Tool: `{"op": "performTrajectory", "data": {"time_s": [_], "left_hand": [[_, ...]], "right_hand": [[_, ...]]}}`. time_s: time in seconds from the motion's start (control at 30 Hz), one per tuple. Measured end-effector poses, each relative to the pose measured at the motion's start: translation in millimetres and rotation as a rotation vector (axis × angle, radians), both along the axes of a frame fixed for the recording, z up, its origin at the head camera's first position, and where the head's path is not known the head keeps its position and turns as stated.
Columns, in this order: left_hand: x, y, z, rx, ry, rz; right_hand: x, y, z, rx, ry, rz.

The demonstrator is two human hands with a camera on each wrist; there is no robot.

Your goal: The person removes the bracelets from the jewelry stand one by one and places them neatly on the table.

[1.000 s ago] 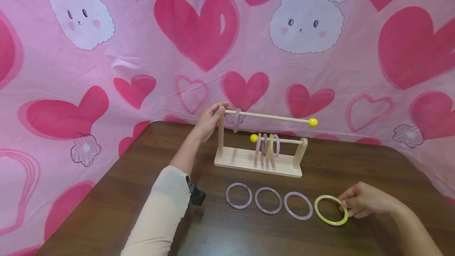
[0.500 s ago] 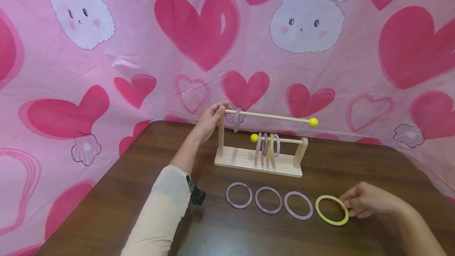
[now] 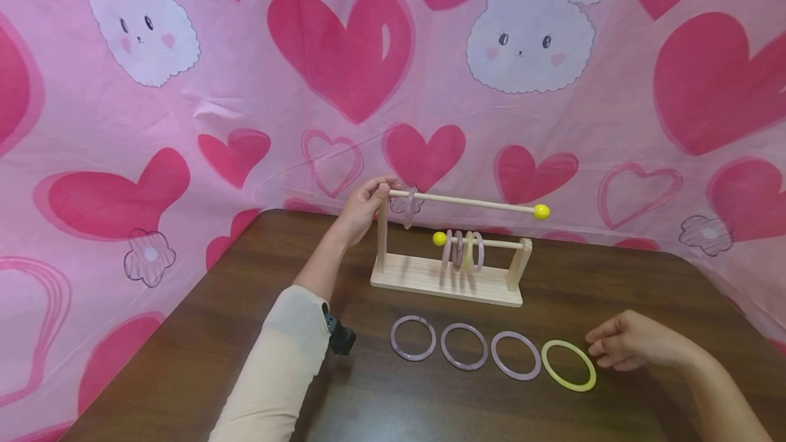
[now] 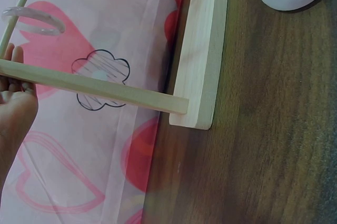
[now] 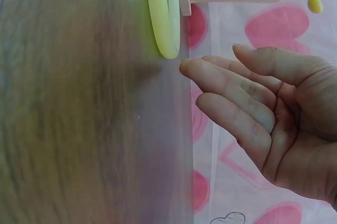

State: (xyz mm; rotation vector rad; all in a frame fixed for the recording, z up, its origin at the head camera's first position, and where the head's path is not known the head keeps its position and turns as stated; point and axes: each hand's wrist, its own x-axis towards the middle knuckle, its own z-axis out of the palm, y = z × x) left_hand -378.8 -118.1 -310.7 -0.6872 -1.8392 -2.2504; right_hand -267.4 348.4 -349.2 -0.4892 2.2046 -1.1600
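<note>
My left hand (image 3: 361,213) grips the top of the tall left post of a wooden two-bar bangle stand (image 3: 448,286), thumb in front and fingers behind. In the left wrist view, part of the hand (image 4: 16,110) is cut off by the frame edge. A pale purple bangle (image 3: 409,209) hangs on the upper bar beside that post. Several purple and yellow bangles (image 3: 469,251) hang on the lower bar. My right hand (image 3: 635,341), holding nothing, hovers just right of a yellow bangle (image 3: 594,377) lying on the table. In the right wrist view its fingers (image 5: 231,118) are apart from that bangle.
Three purple bangles (image 3: 413,359) lie in a row left of the yellow one, on the dark wooden table (image 3: 245,333). Yellow balls (image 3: 541,211) cap the bars' free ends. Pink heart-patterned cloth (image 3: 245,74) hangs behind the table. A small black camera (image 3: 340,334) sits on my left wrist.
My right hand has let go of the yellow bangle, which now lies flat, slightly left, close beside the nearest purple one. The left hand and stand have not moved.
</note>
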Motion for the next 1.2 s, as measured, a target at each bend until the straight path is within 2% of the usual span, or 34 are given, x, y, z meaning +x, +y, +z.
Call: {"op": "performTrajectory", "data": {"time_s": [0.13, 0.27, 0.37, 0.47, 0.6, 0.67, 0.9, 1.07, 1.2], "left_hand": [[-0.2, -0.1, -0.1, -0.024, -0.002, 0.012], [-0.6, 0.4, -0.4, -0.011, 0.0, 0.005], [-1.4, 0.5, -0.6, 0.009, 0.002, -0.004], [-1.8, -0.2, -0.5, -0.009, -0.002, 0.003], [-0.8, -0.6, 0.6, -0.037, -0.017, 0.019], [-0.3, -0.6, 1.0, -0.041, -0.019, 0.023], [-0.8, -0.1, -0.2, -0.033, -0.006, 0.008], [-1.1, 0.2, -0.1, -0.029, -0.016, 0.012], [0.0, -0.2, 0.4, -0.018, -0.03, 0.012]], "right_hand": [[-1.1, -3, 1.9, -0.001, 0.004, -0.022], [-2.5, -7, 3.5, 0.007, 0.011, -0.052], [-3.6, -10, 5.0, 0.018, 0.036, -0.065], [-5.5, -14, 7.5, 0.025, 0.083, -0.066], [-7.9, -18, 10.0, 0.03, 0.167, -0.089], [-8.0, -21, 10.1, 0.031, 0.205, -0.138], [-5.0, -32, 7.9, -0.047, 0.348, -0.411], [-4.2, -36, 11.3, -0.045, 0.476, -0.445], [-3.6, -42, 12.7, 0.022, 0.6, -0.443]]}}
